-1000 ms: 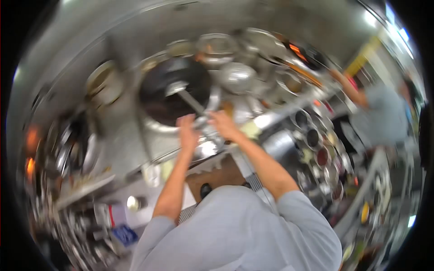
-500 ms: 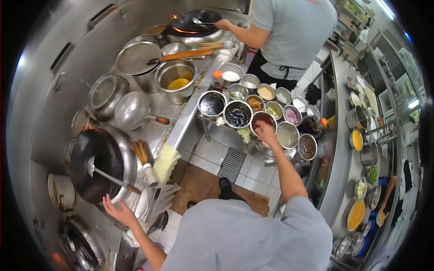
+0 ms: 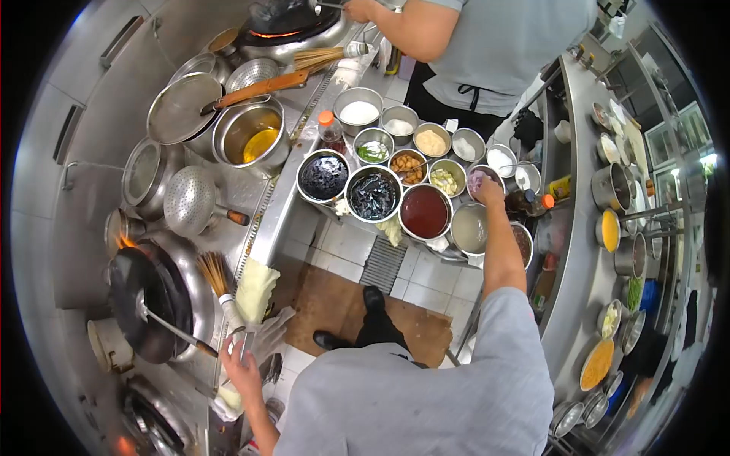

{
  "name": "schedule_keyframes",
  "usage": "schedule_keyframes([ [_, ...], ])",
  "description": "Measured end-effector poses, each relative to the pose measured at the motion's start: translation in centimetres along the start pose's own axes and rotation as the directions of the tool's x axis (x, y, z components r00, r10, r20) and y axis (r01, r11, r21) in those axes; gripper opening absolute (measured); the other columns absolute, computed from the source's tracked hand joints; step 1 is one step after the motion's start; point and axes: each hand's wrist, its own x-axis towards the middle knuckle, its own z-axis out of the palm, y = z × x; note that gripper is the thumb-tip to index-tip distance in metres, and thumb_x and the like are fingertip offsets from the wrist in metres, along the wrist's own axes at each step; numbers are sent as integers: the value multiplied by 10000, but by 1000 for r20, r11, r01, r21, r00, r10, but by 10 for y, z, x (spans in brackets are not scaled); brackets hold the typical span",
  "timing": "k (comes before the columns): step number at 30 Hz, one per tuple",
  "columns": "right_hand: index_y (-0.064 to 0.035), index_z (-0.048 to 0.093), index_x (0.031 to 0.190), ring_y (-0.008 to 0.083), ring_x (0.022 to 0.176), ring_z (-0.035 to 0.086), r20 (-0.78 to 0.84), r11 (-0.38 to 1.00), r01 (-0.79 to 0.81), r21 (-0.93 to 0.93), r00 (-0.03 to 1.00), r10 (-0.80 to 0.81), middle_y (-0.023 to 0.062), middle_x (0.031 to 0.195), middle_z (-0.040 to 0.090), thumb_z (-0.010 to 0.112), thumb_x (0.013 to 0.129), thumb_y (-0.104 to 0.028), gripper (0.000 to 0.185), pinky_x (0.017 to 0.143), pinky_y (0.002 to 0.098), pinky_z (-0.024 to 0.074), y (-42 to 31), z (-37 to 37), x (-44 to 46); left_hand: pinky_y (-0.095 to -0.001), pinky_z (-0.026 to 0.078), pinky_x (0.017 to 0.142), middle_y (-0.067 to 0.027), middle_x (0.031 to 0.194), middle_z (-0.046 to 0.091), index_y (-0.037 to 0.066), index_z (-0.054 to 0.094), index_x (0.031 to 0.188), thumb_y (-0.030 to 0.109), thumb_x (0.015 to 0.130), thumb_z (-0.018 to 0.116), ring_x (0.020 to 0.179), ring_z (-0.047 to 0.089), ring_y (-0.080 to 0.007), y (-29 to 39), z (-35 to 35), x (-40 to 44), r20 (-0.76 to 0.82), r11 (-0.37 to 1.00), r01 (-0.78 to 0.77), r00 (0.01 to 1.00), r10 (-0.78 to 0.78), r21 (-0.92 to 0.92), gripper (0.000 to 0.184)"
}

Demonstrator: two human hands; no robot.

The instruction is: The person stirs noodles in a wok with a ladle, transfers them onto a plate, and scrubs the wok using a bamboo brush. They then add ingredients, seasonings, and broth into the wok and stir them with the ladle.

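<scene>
My right hand (image 3: 488,188) reaches into a steel bowl of chopped red onion (image 3: 477,181), its fingers drawn together and partly hidden. Beside that bowl are a pot of dark red sauce (image 3: 426,211) and a pot of cloudy liquid (image 3: 471,226). At the stove's front edge, my left hand (image 3: 242,368) has its fingers apart near a metal plate (image 3: 242,342); whether it touches the plate is unclear. Above that hand, a ladle (image 3: 171,327) leans in a black wok (image 3: 148,304), with flame (image 3: 125,242) showing at the wok's far rim.
A co-worker (image 3: 502,61) stands ahead at another wok (image 3: 293,26) over fire. On the stove top are a pot of yellow oil (image 3: 251,137), a perforated strainer (image 3: 194,199) and a bamboo brush (image 3: 215,273). A long counter (image 3: 559,304) with food bowls runs along the right.
My right hand moved from the red sauce pot to the red onion bowl. My left hand shifted rightward from beside the wok to the stove edge. Flame now shows at the wok, which appears more tilted.
</scene>
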Motion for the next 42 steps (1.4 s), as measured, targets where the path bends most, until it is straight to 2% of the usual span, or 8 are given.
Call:
schedule_keyframes([
  [19,-108,647,1142,406,931,683,-285,932,278,233,936,-208,230,1026,696,699,780,-172,371,850,449,544,33,20,16,-431,415,1049,-182,1258,583,9,674,1108,-23,825,628,1211,538,-375,28,24,16,179,995,-61,981,73,-74,288],
  [22,-90,649,1116,308,719,701,-196,804,47,592,977,88,188,906,708,685,812,-127,308,656,384,561,27,5,0,-425,429,1034,-177,1243,595,19,680,1101,-15,825,637,1190,555,-371,21,23,15,172,994,-82,981,93,-69,281],
  [26,-83,606,1038,119,597,589,-60,-182,83,980,990,128,46,812,627,662,902,-73,147,463,223,450,26,8,-1,-414,475,975,-153,1195,624,48,688,1099,1,838,642,1127,592,-354,22,16,10,174,983,-86,978,114,-160,269],
  [29,-85,610,1156,272,936,621,66,-396,-153,905,972,-226,91,1024,653,612,928,-217,263,770,450,550,33,10,16,-408,494,956,-128,1176,638,79,691,1086,67,863,652,1102,606,-323,8,7,9,140,963,-172,969,203,-205,227],
  [32,-74,550,1242,80,727,560,-172,-480,2,877,935,-310,52,969,621,619,963,-139,295,533,154,451,-30,4,37,-403,487,968,-122,1190,628,80,682,1103,88,862,643,1121,596,-311,-21,-1,-5,97,943,-224,962,254,-246,244],
  [37,-55,467,1331,52,703,517,-182,-421,-99,902,797,-576,76,1064,618,567,995,-77,352,489,151,377,-289,-63,-169,-394,492,959,-109,1158,634,71,677,1108,88,887,623,1108,600,-300,-66,-29,-40,65,940,-165,979,193,-297,228],
  [40,-59,505,1271,46,696,517,-183,-366,-398,841,428,-885,68,1070,624,554,1002,-86,275,498,159,395,-429,-68,-328,-405,497,932,-117,1120,644,64,678,1096,75,894,605,1070,613,-313,-96,-49,-66,-23,925,-160,986,162,-345,215],
  [42,-66,544,1250,91,783,581,-105,-190,-118,975,512,-852,69,1061,635,623,955,-79,306,591,179,446,-518,-56,-443,-412,500,911,-126,1079,656,62,679,1101,80,894,604,1039,624,-325,-116,-61,-89,-99,909,-93,993,57,-407,220],
])
